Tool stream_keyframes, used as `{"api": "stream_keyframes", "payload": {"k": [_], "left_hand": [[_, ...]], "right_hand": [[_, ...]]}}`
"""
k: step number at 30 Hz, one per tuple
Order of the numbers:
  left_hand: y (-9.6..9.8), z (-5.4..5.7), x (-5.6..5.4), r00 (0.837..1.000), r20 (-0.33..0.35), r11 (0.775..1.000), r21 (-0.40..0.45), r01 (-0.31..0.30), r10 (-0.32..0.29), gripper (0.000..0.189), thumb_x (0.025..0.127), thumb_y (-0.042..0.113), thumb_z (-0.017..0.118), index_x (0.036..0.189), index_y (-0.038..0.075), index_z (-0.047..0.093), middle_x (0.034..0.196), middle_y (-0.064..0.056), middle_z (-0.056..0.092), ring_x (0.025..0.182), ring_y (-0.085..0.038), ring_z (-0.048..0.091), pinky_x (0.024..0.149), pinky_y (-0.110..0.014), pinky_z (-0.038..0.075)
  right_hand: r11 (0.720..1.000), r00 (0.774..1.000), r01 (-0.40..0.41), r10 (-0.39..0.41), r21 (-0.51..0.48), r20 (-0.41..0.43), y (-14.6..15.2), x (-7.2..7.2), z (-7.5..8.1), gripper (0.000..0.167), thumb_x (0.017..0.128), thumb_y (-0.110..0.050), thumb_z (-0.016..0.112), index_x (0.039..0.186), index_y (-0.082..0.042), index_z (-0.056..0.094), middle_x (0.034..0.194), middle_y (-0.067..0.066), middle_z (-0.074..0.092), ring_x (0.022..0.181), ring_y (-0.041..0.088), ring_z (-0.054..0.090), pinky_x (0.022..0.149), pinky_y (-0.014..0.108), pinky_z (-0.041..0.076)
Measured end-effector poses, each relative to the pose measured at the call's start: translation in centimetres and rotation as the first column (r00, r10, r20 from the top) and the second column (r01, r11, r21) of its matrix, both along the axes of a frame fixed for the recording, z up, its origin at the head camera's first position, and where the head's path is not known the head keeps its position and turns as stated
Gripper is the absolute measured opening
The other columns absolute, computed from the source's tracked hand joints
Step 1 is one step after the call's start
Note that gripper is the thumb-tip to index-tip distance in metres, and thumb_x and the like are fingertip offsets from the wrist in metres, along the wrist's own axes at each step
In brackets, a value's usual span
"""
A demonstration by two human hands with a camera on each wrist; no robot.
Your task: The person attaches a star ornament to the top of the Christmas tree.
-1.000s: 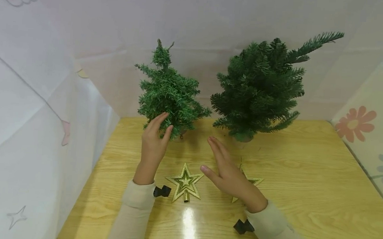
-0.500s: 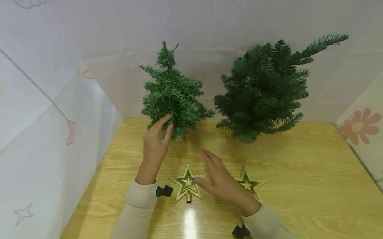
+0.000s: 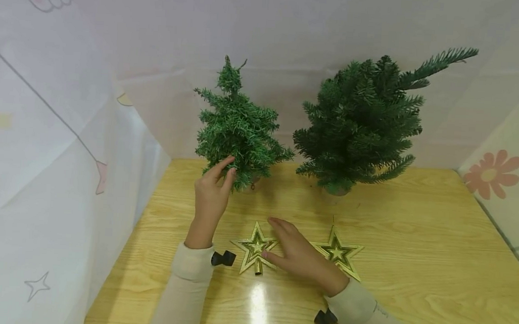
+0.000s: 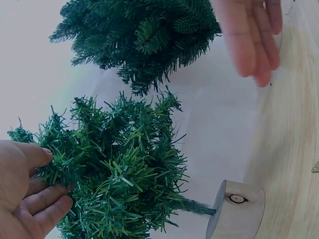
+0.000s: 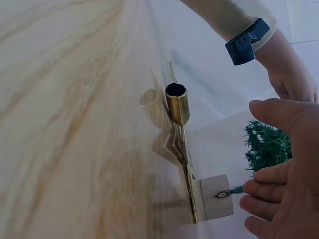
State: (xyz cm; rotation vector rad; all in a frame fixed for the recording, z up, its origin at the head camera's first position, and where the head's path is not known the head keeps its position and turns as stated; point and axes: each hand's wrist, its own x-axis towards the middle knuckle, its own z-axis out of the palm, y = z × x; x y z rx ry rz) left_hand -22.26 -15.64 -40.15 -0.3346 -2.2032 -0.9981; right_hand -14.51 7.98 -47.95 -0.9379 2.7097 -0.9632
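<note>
My left hand (image 3: 210, 193) is at the lower left of the smaller green artificial Christmas tree (image 3: 244, 126). In the left wrist view its relaxed fingers (image 4: 45, 199) touch the outer branches, thumb apart from them. My right hand (image 3: 296, 253) hovers low, fingers straight, holding nothing. Its thumb overlaps the right edge of a gold star tree topper (image 3: 252, 246) lying on the table; contact cannot be told from the head view. A second gold star topper (image 3: 337, 254) lies just right of that hand, partly covered by it. In the right wrist view one star's hollow tube (image 5: 177, 104) faces the camera.
A fuller, darker Christmas tree (image 3: 359, 128) stands at the back right, one branch sticking out. The smaller tree has a round wooden base (image 4: 237, 211). A printed cloth (image 3: 267, 28) hangs behind the wooden table (image 3: 432, 262). Black cameras (image 3: 224, 258) sit on the wrists.
My right hand has come down and toward me, from between the trees to the left star, exposing more of the right star. My left hand stays by the smaller tree. The view has shifted slightly.
</note>
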Motion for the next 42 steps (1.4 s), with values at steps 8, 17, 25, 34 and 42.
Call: {"api": "stream_keyframes", "payload": {"k": [8,17,25,34,42], "left_hand": [[-0.2,0.0,0.0,1.000,0.027,1.000,0.027,0.009,-0.010,0.033,0.097,0.023,0.063,0.129,0.014,0.065,0.124,-0.008,0.064,0.101,-0.024,0.068,0.084,-0.037,0.057],[-0.3,0.0,0.1,0.999,0.042,0.998,0.056,0.010,-0.012,0.034,0.097,0.026,0.063,0.129,0.016,0.065,0.123,-0.008,0.065,0.103,-0.024,0.067,0.085,-0.036,0.057],[-0.4,-0.4,0.1,0.997,0.066,0.995,0.100,0.027,-0.034,0.035,0.097,0.029,0.062,0.130,0.019,0.064,0.117,-0.007,0.066,0.099,-0.018,0.068,0.089,-0.035,0.055],[-0.6,-0.3,0.1,0.996,0.077,0.991,0.132,0.036,-0.047,0.035,0.097,0.029,0.063,0.131,0.021,0.064,0.117,-0.006,0.066,0.099,-0.015,0.068,0.089,-0.033,0.055],[-0.5,-0.2,0.1,0.995,0.078,0.989,0.140,0.050,-0.061,0.035,0.097,0.028,0.063,0.131,0.021,0.063,0.109,-0.005,0.067,0.095,-0.014,0.068,0.089,-0.033,0.055]], "right_hand": [[0.999,0.998,0.018,-0.020,0.030,0.066,-0.1,0.3,-0.3,0.090,0.090,-0.053,0.064,0.157,-0.015,0.017,0.158,0.009,0.025,0.143,0.025,0.024,0.113,0.047,0.032],[0.993,0.998,0.018,-0.026,0.116,0.063,-0.1,0.4,-1.0,0.092,0.089,-0.057,0.063,0.157,-0.011,0.020,0.158,0.011,0.025,0.144,0.027,0.024,0.114,0.047,0.030],[0.989,0.997,0.030,-0.039,0.147,0.062,-0.1,0.6,-1.0,0.090,0.090,-0.057,0.063,0.155,-0.008,0.025,0.155,0.013,0.031,0.141,0.029,0.029,0.114,0.046,0.030],[0.986,0.998,0.027,-0.035,0.165,0.044,0.0,0.6,-1.3,0.087,0.091,-0.056,0.061,0.154,-0.007,0.027,0.153,0.013,0.034,0.141,0.029,0.031,0.113,0.046,0.031],[0.987,0.999,0.017,-0.022,0.160,0.033,0.0,0.6,-1.8,0.086,0.091,-0.055,0.062,0.153,-0.006,0.029,0.152,0.013,0.036,0.140,0.028,0.032,0.113,0.046,0.032]]}}
